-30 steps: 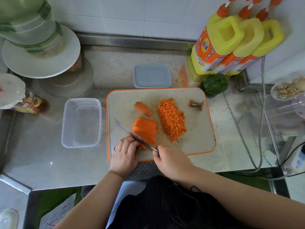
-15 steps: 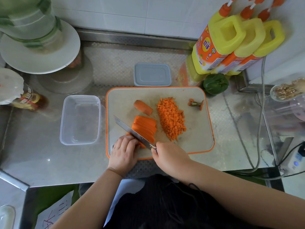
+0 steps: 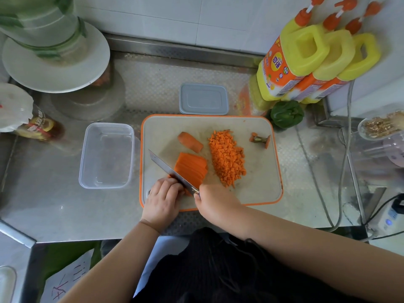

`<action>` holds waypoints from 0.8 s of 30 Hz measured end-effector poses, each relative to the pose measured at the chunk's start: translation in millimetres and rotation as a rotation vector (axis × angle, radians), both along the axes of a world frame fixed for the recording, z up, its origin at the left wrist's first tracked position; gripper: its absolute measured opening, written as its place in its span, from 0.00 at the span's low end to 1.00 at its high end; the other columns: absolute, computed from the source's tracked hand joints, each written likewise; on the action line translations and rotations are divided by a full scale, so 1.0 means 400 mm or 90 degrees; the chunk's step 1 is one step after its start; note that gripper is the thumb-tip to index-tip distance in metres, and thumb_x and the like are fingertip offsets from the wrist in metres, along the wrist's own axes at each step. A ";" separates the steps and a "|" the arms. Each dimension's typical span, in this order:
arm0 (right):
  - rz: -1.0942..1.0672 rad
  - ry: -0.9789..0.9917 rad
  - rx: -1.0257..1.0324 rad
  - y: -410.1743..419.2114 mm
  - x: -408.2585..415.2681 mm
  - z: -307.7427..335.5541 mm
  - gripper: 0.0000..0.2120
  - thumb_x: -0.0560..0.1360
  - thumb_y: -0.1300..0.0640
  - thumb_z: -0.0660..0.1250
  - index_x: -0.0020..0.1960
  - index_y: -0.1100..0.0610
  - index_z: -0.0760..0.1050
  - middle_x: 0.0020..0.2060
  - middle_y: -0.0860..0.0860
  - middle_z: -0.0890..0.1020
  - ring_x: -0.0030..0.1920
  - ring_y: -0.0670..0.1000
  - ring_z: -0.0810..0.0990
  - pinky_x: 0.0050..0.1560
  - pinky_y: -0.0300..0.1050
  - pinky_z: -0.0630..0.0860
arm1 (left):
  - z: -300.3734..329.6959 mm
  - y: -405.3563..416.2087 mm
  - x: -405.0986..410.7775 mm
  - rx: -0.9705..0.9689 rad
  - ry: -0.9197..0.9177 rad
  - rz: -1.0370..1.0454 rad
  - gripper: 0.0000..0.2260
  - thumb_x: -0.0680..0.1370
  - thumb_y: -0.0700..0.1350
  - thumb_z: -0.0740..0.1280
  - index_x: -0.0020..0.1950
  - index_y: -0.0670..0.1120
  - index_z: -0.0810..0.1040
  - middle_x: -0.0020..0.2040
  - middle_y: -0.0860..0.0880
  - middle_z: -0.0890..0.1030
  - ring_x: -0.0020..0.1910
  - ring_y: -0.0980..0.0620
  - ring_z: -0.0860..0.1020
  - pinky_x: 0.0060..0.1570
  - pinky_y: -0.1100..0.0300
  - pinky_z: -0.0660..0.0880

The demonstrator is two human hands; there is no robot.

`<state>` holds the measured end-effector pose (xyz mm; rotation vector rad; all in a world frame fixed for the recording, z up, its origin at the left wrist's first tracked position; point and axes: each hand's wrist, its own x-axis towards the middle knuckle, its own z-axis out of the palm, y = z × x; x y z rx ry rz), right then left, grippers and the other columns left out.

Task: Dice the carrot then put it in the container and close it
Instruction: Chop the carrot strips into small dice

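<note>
From the head view, my right hand (image 3: 215, 201) grips the knife (image 3: 172, 171) while my left hand (image 3: 162, 199) pins the carrot slices (image 3: 192, 168) on the board (image 3: 260, 189), fingers curled clear. Diced pile (image 3: 227, 159) sits right (tub (image 3: 107, 155) waits, left, on the counter (image 3: 54, 206)).

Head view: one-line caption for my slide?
Right hand knifes carrot slices steadied by left hand; diced pile alongside, container empty.
</note>
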<state>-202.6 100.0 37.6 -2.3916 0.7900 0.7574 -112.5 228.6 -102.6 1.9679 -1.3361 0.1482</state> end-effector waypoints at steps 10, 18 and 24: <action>-0.032 0.031 0.012 0.020 -0.007 -0.074 0.09 0.81 0.57 0.57 0.54 0.62 0.71 0.47 0.58 0.80 0.47 0.59 0.79 0.38 0.45 0.67 | -0.001 -0.002 -0.001 -0.008 -0.012 0.011 0.05 0.76 0.36 0.66 0.51 0.43 0.73 0.47 0.41 0.81 0.48 0.44 0.75 0.50 0.52 0.74; -0.016 -0.028 0.005 0.027 -0.027 -0.076 0.14 0.80 0.58 0.56 0.64 0.60 0.62 0.46 0.57 0.80 0.44 0.60 0.79 0.36 0.48 0.68 | -0.008 0.003 -0.003 -0.002 -0.040 0.009 0.13 0.71 0.34 0.72 0.51 0.43 0.74 0.48 0.42 0.79 0.49 0.44 0.75 0.49 0.52 0.74; -0.080 -0.123 0.046 0.013 -0.055 -0.063 0.07 0.79 0.56 0.56 0.56 0.53 0.64 0.35 0.52 0.75 0.37 0.58 0.76 0.35 0.51 0.69 | -0.003 0.001 -0.002 0.011 -0.038 0.004 0.08 0.75 0.38 0.67 0.53 0.44 0.73 0.51 0.44 0.77 0.49 0.44 0.75 0.49 0.51 0.75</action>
